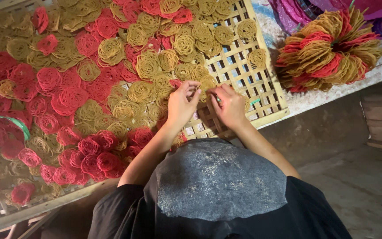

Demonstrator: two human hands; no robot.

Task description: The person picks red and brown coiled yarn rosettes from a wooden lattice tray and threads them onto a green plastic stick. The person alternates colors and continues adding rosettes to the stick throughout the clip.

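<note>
— Where do we have our hands?
— Our left hand (pixel 181 105) and right hand (pixel 229 106) sit together near the woven tray's (pixel 261 90) right edge, fingers pinching yellow noodle coils (pixel 205 84).
— And beyond it?
— A stacked bundle (pixel 328 51) lies on the surface (pixel 323 95).

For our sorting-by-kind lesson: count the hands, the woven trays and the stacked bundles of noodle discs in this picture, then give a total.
Hands: 2 (left hand, right hand)
Woven tray: 1, as far as shows
Stacked bundle of red and yellow discs: 1
Total: 4
</note>
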